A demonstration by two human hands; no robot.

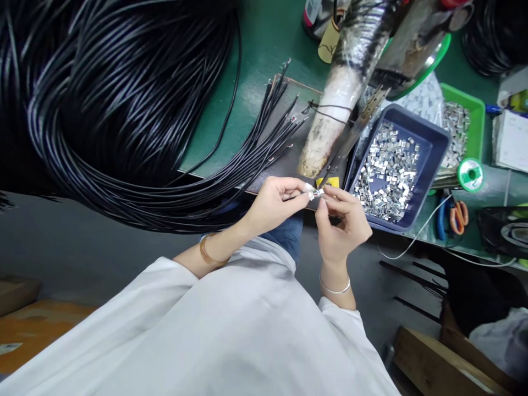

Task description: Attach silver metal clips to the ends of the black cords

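My left hand point(275, 204) pinches the end of a black cable near the table's front edge. White wraps cover some of its fingertips. Close against it, my right hand point(343, 220) has thumb and fingers closed on a small silver metal connector point(319, 192). The connector and the cable end meet between the fingertips; whether they are joined I cannot tell. Just behind the fingers lies a yellow piece point(330, 182). A thin dark metal rod point(350, 137) slants down toward the fingertips. To the left, a bundle of black cables point(247, 159) spreads its stripped ends over a dark board point(284, 132).
A blue tray point(429, 181) of small metal connectors stands right of my hands, with a green tray point(478, 121) behind it. A plastic-wrapped tube point(330, 115) leans in from above. Nearby are a solder spool point(469, 175), orange-handled scissors point(458, 217) and a large cable pile point(136, 82).
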